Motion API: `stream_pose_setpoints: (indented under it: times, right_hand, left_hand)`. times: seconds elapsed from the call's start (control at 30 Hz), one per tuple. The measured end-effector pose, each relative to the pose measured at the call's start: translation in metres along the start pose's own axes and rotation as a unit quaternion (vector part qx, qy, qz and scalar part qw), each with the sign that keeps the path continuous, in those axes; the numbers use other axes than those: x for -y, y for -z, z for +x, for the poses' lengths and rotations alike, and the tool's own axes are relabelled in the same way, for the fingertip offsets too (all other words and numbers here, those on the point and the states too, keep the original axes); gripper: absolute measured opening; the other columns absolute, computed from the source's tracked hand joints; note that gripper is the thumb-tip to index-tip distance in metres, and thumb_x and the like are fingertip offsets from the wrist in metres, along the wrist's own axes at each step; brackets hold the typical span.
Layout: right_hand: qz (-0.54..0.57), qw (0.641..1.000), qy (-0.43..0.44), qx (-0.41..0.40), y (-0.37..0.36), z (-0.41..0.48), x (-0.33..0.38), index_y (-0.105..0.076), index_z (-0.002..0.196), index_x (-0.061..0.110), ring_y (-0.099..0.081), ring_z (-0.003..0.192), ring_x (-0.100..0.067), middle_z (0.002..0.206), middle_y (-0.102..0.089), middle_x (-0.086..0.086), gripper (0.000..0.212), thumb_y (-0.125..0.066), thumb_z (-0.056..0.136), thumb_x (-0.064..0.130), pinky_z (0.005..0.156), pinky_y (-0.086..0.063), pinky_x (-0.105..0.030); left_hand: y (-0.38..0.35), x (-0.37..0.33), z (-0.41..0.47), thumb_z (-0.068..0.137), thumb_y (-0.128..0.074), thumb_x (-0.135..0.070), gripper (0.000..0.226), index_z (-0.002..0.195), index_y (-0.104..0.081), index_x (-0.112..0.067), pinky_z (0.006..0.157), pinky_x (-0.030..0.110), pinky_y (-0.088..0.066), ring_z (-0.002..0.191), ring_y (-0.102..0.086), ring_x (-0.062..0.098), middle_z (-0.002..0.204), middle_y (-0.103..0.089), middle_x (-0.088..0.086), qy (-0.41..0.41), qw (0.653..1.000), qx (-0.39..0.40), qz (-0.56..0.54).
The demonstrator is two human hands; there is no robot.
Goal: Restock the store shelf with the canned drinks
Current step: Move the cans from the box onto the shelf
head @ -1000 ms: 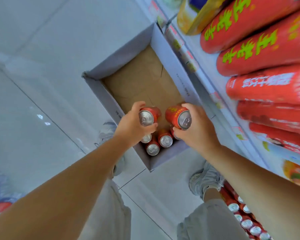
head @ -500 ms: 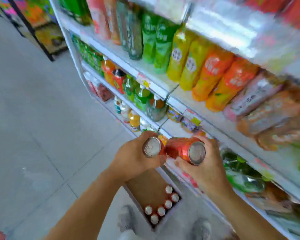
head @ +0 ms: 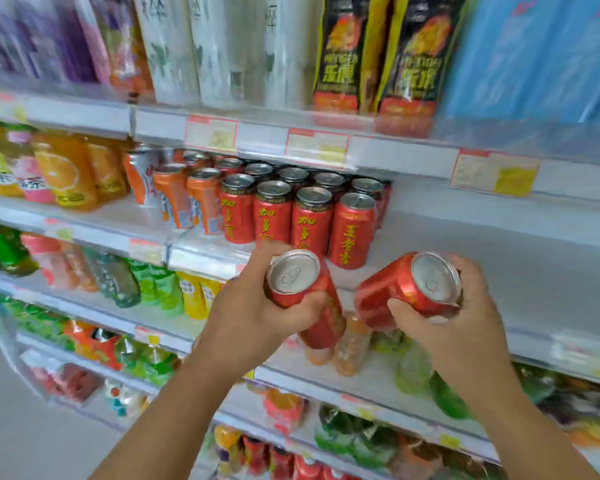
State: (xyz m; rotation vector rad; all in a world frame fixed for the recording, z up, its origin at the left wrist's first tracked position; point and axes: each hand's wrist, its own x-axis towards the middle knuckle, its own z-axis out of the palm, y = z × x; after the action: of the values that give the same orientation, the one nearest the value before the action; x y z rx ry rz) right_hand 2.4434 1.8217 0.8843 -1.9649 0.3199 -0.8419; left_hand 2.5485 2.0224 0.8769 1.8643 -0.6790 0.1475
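hands at shelf height, each carrying one red can. left hand (head: pixel 253 317) wraps fingers and thumb round the left can (head: pixel 321 320), gripping near the lid end, so the silver top faces the camera and the base points down and away. right hand (head: pixel 465 327) curls round the right can (head: pixel 388 292) in the same manner, lid toward the viewer, body leaning left. the two cans lie close together between the hands, their bases nearly meeting, just in front of the shelf (head: pixel 492 258). a grip at the lid end probably leaves each base free to be set down first and slid back. both cans are tilted, so each likely needs turning upright before it lands. stocked red cans (head: pixel 312 216) stand upright in tight rows on that shelf, directly beyond the left hand; orange cans (head: pixel 187 199) stand to their left. bare shelf surface lies to the right of the rows, beyond the right hand, and is the likely gap to fill. neither held can appears to touch the shelf or the stocked rows. price labels (head: pixel 316 147) hang on the rail above; bottles on the lower shelves are blurred.
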Motion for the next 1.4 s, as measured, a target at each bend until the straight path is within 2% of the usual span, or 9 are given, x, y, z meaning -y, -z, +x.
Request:
stream_pose_setpoints:
  times: [0.23, 0.37, 0.5, 0.63, 0.8, 0.93, 1.13, 1.27, 1.4]
  right_hand:
    - [-0.056, 0.997, 0.011, -0.057, 0.028, 0.076, -0.031, -0.044, 0.116, 0.039, -0.060, 0.092, 0.001, 0.097, -0.057, 0.032, 0.069, -0.084, 0.061, 0.029, 0.085, -0.047, -0.025]
    - [-0.072, 0.997, -0.032, -0.013, 0.024, 0.115, -0.061, -0.034, 0.115, 0.030, -0.061, 0.099, -0.017, 0.103, -0.057, 0.011, 0.067, -0.080, 0.066, 0.030, 0.090, -0.050, -0.041]
    - [-0.063, 0.997, -0.048, 0.020, 0.021, 0.138, -0.073, -0.034, 0.119, 0.030, -0.060, 0.095, -0.009, 0.105, -0.060, 0.007, 0.057, -0.074, 0.078, 0.025, 0.080, -0.044, -0.027]
    - [-0.013, 0.996, -0.063, 0.063, 0.017, 0.147, -0.079, -0.034, 0.133, 0.035, -0.058, 0.102, -0.008, 0.114, -0.057, 0.005, 0.066, -0.072, 0.081, 0.021, 0.079, -0.043, -0.021]
    - [-0.054, 0.996, -0.058, 0.041, 0.007, 0.147, -0.090, -0.032, 0.139, 0.039, -0.054, 0.115, -0.016, 0.130, -0.048, 0.002, 0.095, -0.086, 0.061, 0.044, 0.098, -0.047, -0.038]
    - [-0.002, 0.988, -0.119, 0.093, 0.016, 0.157, -0.090, -0.019, 0.146, 0.027, -0.058, 0.106, -0.011, 0.116, -0.060, 0.003, 0.091, -0.076, 0.077, 0.013, 0.092, -0.046, -0.032]
    - [-0.055, 0.984, -0.133, 0.102, 0.007, 0.172, -0.101, -0.036, 0.136, 0.023, -0.053, 0.110, -0.014, 0.124, -0.053, 0.004, 0.086, -0.085, 0.067, 0.036, 0.088, -0.042, -0.031]
    - [-0.054, 0.982, -0.142, 0.111, 0.011, 0.202, -0.109, -0.046, 0.136, 0.019, -0.057, 0.115, -0.021, 0.129, -0.059, -0.002, 0.081, -0.086, 0.066, 0.028, 0.095, -0.047, -0.036]
    - [-0.054, 0.988, -0.124, 0.074, 0.010, 0.222, -0.120, -0.047, 0.124, 0.007, -0.058, 0.105, -0.017, 0.120, -0.058, -0.004, 0.062, -0.082, 0.074, 0.019, 0.077, -0.046, -0.023]
  left_hand:
    - [-0.036, -0.018, 0.045, 0.064, -0.064, -0.063, 0.046, 0.103, -0.054, -0.039, 0.083, 0.041, -0.053, 0.087, -0.064, 0.006, 0.091, -0.065, -0.023, -0.025, 0.998, -0.064, -0.005]
    - [-0.042, -0.010, 0.062, 0.064, -0.063, -0.065, 0.048, 0.103, -0.055, -0.039, 0.085, 0.041, -0.053, 0.088, -0.064, 0.005, 0.090, -0.065, -0.026, -0.005, 0.996, -0.091, 0.004]
    - [-0.047, -0.008, 0.073, 0.064, -0.063, -0.066, 0.049, 0.104, -0.055, -0.039, 0.085, 0.039, -0.053, 0.088, -0.064, 0.003, 0.090, -0.065, -0.029, 0.004, 0.996, -0.092, 0.009]
    - [-0.054, -0.010, 0.078, 0.065, -0.062, -0.066, 0.052, 0.109, -0.055, -0.040, 0.087, 0.039, -0.053, 0.093, -0.064, 0.005, 0.095, -0.066, -0.025, 0.000, 0.996, -0.084, 0.024]
    - [-0.058, -0.010, 0.086, 0.065, -0.060, -0.068, 0.055, 0.112, -0.056, -0.040, 0.088, 0.038, -0.053, 0.094, -0.064, 0.003, 0.098, -0.067, -0.024, -0.007, 0.996, -0.078, 0.034]
    - [-0.058, -0.008, 0.089, 0.065, -0.061, -0.069, 0.057, 0.114, -0.056, -0.040, 0.089, 0.038, -0.053, 0.094, -0.064, -0.001, 0.099, -0.066, -0.027, -0.006, 0.997, -0.073, 0.030]
    - [-0.055, -0.005, 0.093, 0.062, -0.064, -0.067, 0.061, 0.115, -0.056, -0.038, 0.089, 0.036, -0.054, 0.092, -0.064, -0.005, 0.098, -0.066, -0.031, -0.001, 0.998, -0.067, 0.002]
    - [-0.053, -0.003, 0.094, 0.060, -0.067, -0.066, 0.061, 0.112, -0.054, -0.037, 0.085, 0.031, -0.054, 0.086, -0.065, -0.006, 0.096, -0.066, -0.031, 0.007, 0.998, -0.061, -0.014]
    - [-0.053, -0.001, 0.094, 0.060, -0.068, -0.065, 0.054, 0.104, -0.054, -0.039, 0.081, 0.027, -0.054, 0.085, -0.067, -0.001, 0.094, -0.068, -0.028, 0.000, 0.999, -0.050, -0.018]
